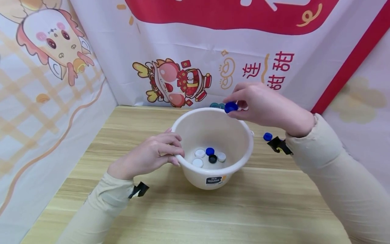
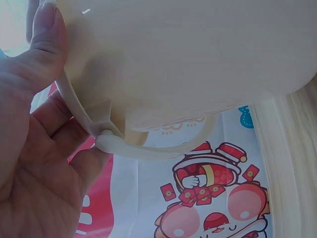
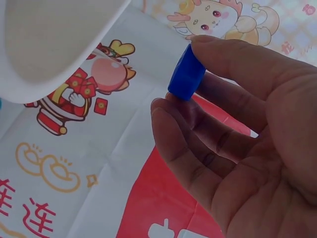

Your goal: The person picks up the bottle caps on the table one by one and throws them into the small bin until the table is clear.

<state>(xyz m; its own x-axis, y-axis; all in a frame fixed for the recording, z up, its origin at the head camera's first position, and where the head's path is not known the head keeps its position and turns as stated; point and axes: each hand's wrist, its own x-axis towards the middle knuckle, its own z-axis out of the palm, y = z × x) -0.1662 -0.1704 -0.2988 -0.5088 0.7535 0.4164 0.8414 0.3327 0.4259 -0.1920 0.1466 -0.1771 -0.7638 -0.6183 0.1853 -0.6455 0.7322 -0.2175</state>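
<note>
A cream plastic bucket (image 1: 201, 178) stands on the wooden table, with white, blue and black bottle caps on its floor, among them a black cap (image 1: 212, 158). My left hand (image 1: 149, 152) grips the bucket's left rim, thumb on the near side and fingers over the edge. In the left wrist view the bucket's handle (image 2: 163, 152) hangs beside those fingers. Over the far right rim, my right hand (image 1: 262, 106) pinches a blue bottle cap (image 1: 231, 107) between thumb and fingers. The right wrist view shows that cap (image 3: 186, 74) apart from the bucket wall.
Another blue cap (image 1: 267, 136) lies on the table right of the bucket, near the right sleeve. A printed cloth (image 1: 195, 37) with cartoon figures hangs behind the table (image 1: 195, 217), and a second cloth (image 1: 88, 67) borders the left side.
</note>
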